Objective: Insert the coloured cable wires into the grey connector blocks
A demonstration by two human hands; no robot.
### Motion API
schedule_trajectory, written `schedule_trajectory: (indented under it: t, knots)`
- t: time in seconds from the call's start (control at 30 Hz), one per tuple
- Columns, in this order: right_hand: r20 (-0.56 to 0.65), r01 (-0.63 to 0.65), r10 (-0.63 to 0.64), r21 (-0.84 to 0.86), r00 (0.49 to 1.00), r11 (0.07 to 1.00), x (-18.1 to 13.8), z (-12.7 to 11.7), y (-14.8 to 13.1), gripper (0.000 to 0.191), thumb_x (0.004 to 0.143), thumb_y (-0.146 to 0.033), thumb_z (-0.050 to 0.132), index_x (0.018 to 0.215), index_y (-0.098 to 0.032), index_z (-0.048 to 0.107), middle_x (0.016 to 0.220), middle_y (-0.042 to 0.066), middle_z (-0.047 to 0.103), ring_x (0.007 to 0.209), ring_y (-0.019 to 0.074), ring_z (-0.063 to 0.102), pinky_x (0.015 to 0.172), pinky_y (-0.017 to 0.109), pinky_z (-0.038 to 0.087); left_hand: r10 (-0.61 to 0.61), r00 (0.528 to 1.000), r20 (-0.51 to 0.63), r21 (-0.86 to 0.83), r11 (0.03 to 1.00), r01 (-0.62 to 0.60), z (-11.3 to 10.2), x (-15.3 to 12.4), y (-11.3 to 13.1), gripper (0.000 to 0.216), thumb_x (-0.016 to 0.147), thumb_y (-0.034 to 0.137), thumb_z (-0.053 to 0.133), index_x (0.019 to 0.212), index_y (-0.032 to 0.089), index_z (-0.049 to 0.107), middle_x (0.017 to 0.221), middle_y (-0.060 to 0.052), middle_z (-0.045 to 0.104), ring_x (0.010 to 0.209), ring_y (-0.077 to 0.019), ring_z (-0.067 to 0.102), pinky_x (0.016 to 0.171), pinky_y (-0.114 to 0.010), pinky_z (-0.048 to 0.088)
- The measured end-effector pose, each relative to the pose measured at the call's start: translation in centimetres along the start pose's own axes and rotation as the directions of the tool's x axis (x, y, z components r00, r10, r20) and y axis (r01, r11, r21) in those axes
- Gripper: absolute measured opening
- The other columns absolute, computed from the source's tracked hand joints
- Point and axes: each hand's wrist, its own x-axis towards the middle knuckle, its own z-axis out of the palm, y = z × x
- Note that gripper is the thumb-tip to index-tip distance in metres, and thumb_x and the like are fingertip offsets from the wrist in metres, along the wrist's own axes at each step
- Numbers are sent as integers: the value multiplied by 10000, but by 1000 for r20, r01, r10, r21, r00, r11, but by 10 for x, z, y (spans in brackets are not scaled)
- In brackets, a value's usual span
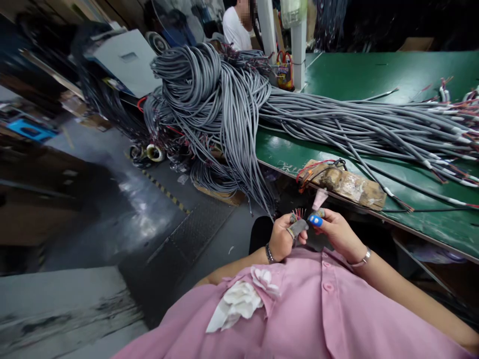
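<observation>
In front of the pink shirt, my left hand (281, 240) is closed on a small bunch of thin red wires (299, 214) whose bare ends fan upward. Grey covers wrap some of its fingers. Close beside it, my right hand (339, 232) has thumb and fingers pinched together, with a blue cover on the thumb. What lies in that pinch is too small to make out. Just above the right fingers is a pale pink strip (319, 199), near the edge of a wooden block (359, 189) with black and red leads on it.
Long grey cables (337, 117) stretch over the green table (374, 70), and a large coiled heap (194, 75) hangs off its left end. A white post (298, 60) stands behind. Across the table is a person in a white shirt (235, 30). Tape rolls (154, 152) lie lower left.
</observation>
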Motion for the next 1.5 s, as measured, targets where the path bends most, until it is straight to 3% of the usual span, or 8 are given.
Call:
schedule_trajectory:
  t: [0.13, 0.23, 0.47, 0.67, 0.87, 1.33, 1.5]
  knots:
    - [-19, -54, 62, 271, 998, 961, 6, -8, 0, 232, 783, -410, 690, 759, -188, 626, 665, -19, 554, 553, 85, 442, 555, 231, 411, 25, 998, -53, -7, 1000, -25, 2, 2, 1, 306, 743, 431, 681, 737, 137, 596, 545, 4, 602, 413, -95, 534, 417, -206, 402]
    - [-19, -101, 117, 389, 993, 916, 15, -11, -6, 420, 805, -600, 567, 838, -191, 658, 776, 23, 595, 601, 104, 486, 561, 242, 449, 4, 1000, -31, -23, 1000, -4, 6, 3, 4, 298, 752, 422, 675, 738, 136, 591, 542, 5, 599, 402, -91, 525, 406, -201, 390]
    - [-42, -13, 27, 308, 999, 951, 25, 0, -18, 400, 789, -582, 606, 805, -188, 674, 685, 10, 562, 602, 109, 499, 583, 231, 460, -38, 999, 27, -17, 999, 38, 18, 6, 4, 322, 760, 441, 660, 736, 129, 583, 553, 0, 599, 403, -82, 517, 410, -196, 382]
    - [-45, -5, 18, 276, 999, 961, 30, 0, -11, 536, 785, -700, 489, 806, -201, 682, 778, 51, 621, 630, 140, 517, 604, 274, 464, -38, 999, 5, -2, 999, 38, 20, 9, 5, 335, 744, 460, 665, 722, 143, 559, 540, 9, 594, 393, -87, 512, 393, -199, 377]
    - [9, -71, 72, 369, 997, 927, 37, -3, -8, 515, 718, -699, 583, 845, -209, 676, 766, 29, 626, 601, 132, 515, 560, 266, 460, -57, 998, 14, -10, 998, 57, 19, 12, 4, 326, 744, 450, 665, 739, 139, 568, 534, 11, 589, 387, -82, 499, 393, -198, 371]
    - [-182, 77, -8, 372, 983, 925, 45, 2, -8, 439, 677, -626, 686, 814, -210, 677, 744, 18, 629, 639, 135, 547, 595, 256, 462, -57, 998, 23, 55, 997, 55, 17, 15, 3, 321, 763, 443, 643, 715, 130, 587, 515, 8, 578, 375, -74, 484, 377, -190, 352]
    - [-115, 30, 9, 327, 993, 944, 41, 3, -10, 547, 711, -741, 539, 811, -217, 660, 772, 34, 630, 616, 148, 536, 567, 277, 457, -71, 997, 10, 65, 995, 70, 16, 15, 1, 341, 741, 466, 654, 724, 132, 590, 525, 4, 583, 379, -77, 488, 383, -194, 374]
